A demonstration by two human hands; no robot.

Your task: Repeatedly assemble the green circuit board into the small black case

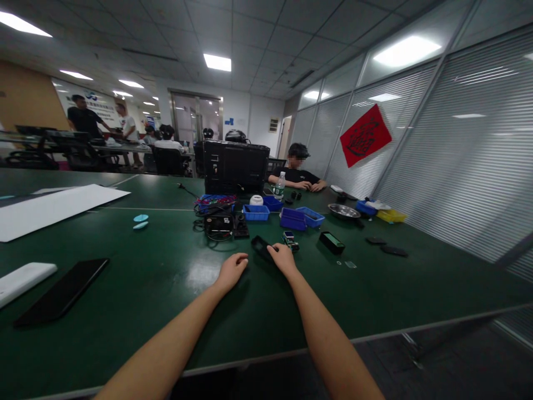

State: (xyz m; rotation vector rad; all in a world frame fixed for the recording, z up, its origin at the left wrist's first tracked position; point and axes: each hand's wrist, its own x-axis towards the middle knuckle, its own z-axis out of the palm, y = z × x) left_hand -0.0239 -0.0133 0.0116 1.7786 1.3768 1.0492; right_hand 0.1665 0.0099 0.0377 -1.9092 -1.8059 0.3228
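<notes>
A black rectangular shell [261, 246] lies slanted at the middle of the green table, and my right hand [282, 258] pinches its near right end. My left hand [233, 270] rests just left of it, fingers curled together; whether anything small is inside them is hidden. Beyond my right hand is a small green circuit board with parts [290, 240]. Further right sits a black box with a green top face [332, 243], and a small clear piece [350, 265] and a tiny ring [338, 263] lie near it.
Blue bins [256, 212], a bottle [280, 186], a white ball [256, 200] and tangled cables with a black device [219, 224] stand beyond. A metal bowl [343, 211] and yellow tray [390, 216] are right; a black panel [62, 290] lies left. Another person sits across the table.
</notes>
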